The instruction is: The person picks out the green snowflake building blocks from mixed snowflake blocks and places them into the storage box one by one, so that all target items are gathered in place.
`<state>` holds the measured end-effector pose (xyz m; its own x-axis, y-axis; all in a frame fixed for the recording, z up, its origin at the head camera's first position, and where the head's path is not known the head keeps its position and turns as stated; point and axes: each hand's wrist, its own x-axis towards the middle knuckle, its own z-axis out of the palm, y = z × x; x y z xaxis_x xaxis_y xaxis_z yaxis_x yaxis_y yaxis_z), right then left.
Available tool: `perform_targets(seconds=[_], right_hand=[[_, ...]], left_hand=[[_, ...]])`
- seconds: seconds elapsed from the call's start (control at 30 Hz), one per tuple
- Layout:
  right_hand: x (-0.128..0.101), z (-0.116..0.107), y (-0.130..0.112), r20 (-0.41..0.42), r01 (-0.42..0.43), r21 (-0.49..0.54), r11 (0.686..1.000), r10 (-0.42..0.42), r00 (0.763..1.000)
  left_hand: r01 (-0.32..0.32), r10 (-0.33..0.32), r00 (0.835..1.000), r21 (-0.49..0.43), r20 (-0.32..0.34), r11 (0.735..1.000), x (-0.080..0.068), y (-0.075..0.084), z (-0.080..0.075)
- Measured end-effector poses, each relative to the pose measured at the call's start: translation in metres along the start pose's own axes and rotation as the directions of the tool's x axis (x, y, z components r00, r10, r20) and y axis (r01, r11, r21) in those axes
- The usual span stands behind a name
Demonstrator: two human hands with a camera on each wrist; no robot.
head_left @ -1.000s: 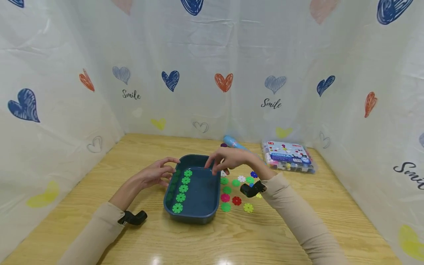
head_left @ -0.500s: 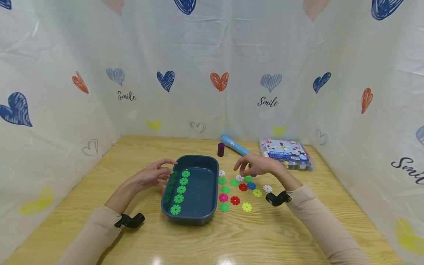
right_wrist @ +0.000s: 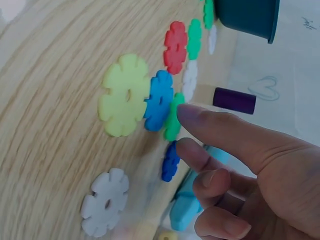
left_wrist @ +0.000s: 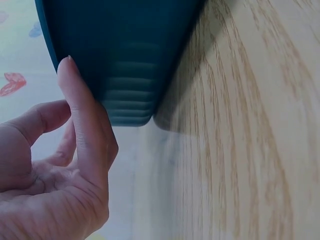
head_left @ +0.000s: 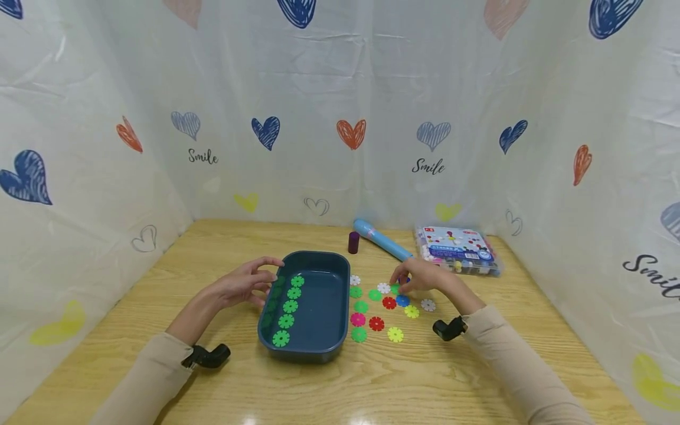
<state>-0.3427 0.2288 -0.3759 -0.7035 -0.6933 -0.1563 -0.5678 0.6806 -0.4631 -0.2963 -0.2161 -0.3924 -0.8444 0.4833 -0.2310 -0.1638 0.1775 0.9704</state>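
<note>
My left hand [head_left: 245,283] is at the left rim of a dark blue tray [head_left: 321,330]; in the left wrist view a fingertip touches the tray's outer wall [left_wrist: 100,55]. Inside the tray, several green flower-shaped discs [head_left: 290,306] form a row along the left side. My right hand [head_left: 422,277] reaches down over loose discs right of the tray. In the right wrist view, its thumb and a finger are at the edge of a green disc [right_wrist: 174,117], apart from each other. A blue disc [right_wrist: 159,100] and a dark blue disc [right_wrist: 171,161] lie beside that green one.
Red [head_left: 376,323], yellow [head_left: 395,334], pink [head_left: 358,319] and white discs [head_left: 428,305] are scattered on the wooden table. Behind them are a purple cylinder [head_left: 353,242], a light blue stick-like object [head_left: 382,240] and a clear-sided box [head_left: 459,251]. Printed curtains stand around the table.
My right hand has moved from above the tray's right side to the loose discs, then lowered to the green one. My left hand stays at the tray's rim.
</note>
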Motion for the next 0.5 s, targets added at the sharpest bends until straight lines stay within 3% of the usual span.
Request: perform_targets(seconds=[0.2,0.5], right_hand=[[0.0017,0.0041,0.0056,-0.007,-0.009,0.005,1.0,0.009,1.0],[0.0022,0.0041,0.0033,-0.031,-0.101,0.065,0.993,0.103,0.994]], left_hand=[[0.022,-0.021,0.999,0.017,-0.026,1.0,-0.0006,-0.0022,0.0014],[0.012,-0.01,0.999,0.053,-0.032,0.999,0.0032,-0.0025,0.0012]])
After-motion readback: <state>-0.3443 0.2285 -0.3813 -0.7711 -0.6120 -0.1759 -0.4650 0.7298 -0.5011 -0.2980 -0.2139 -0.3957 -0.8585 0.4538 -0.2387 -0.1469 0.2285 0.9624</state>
